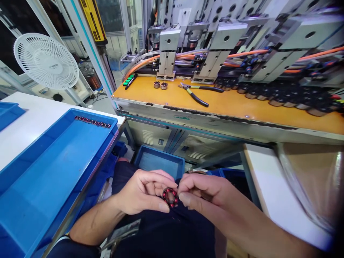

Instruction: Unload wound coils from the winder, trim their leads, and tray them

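Both my hands meet over my lap, low in the middle of the head view. My left hand point(145, 191) and my right hand point(200, 191) pinch a small black ring with red inserts point(170, 196) between their fingertips. The ring is held flat-on towards me, with its far side hidden by my fingers. Just beyond my hands a small blue bin point(158, 161) sits on the floor area under the bench.
A large blue tray point(43, 186) at my left holds a row of similar small rings point(92, 122) along its far wall. On the orange bench point(231, 104) lie pliers point(197, 94), two round parts point(160, 85) and a marker point(130, 81). A white fan point(46, 61) stands far left.
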Available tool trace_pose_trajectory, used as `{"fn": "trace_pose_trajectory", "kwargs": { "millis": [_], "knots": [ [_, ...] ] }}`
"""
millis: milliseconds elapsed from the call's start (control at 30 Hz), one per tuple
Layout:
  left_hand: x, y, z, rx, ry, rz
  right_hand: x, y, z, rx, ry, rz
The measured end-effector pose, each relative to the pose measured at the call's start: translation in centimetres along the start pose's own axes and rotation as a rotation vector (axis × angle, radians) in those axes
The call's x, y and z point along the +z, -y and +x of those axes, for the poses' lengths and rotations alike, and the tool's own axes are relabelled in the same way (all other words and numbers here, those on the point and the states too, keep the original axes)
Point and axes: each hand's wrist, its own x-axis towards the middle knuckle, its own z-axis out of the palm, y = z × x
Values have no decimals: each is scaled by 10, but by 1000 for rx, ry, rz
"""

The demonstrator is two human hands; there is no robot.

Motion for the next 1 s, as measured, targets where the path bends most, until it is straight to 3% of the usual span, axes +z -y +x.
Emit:
{"fn": "trace_pose_trajectory", "kwargs": {
  "millis": [400,533,667,800,900,1000],
  "knots": [
    [2,-1,2,115,13,127,10,-5,-9,-56,-38,34],
    [3,-1,1,119,0,137,9,-2,-15,-100,-44,-74],
    [1,1,1,101,9,62,-2,-7,-21,-350,-1,-322],
    [-1,4,3,26,62,-92,-7,-9,-15,-708,-267,-562],
    [0,8,5,-19,112,-194,-3,-4,-6,-830,-337,-645],
    [-1,11,5,-47,107,-244,-2,3,1,-877,-310,-639]
  ]
}}
